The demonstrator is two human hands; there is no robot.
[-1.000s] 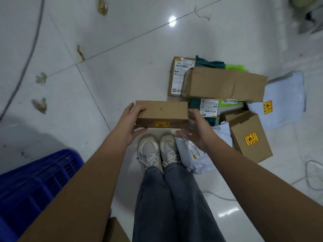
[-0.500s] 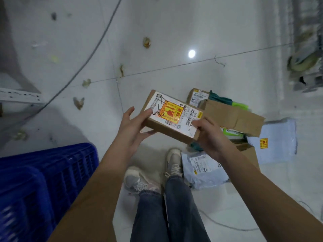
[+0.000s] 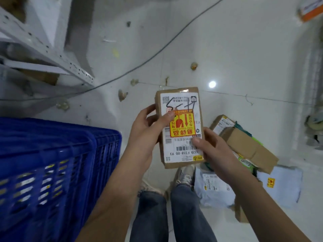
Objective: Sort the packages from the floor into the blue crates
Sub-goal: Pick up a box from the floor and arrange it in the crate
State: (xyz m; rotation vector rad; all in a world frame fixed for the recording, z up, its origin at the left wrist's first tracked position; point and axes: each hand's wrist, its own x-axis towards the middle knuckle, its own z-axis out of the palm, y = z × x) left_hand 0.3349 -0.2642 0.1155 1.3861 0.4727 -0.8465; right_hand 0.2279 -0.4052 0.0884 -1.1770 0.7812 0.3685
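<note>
Cardboard box (image 3: 180,127) sits label-up between both hands, not yet in a crate. The left hand (image 3: 146,130) and right hand (image 3: 212,147) curl round its sides. Blue crates (image 3: 52,165) wait at nine o'clock. More packages (image 3: 248,149) lie on the floor (image 3: 244,58) at three o'clock, so much sorting is left.

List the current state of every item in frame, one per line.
small box: held up off the floor, label facing the camera
left hand: grips the box's left edge
right hand: grips its lower right corner
blue crates: upright on the floor, packages inside
long box: lying on the floor pile
grey bag: flat on the floor
</note>
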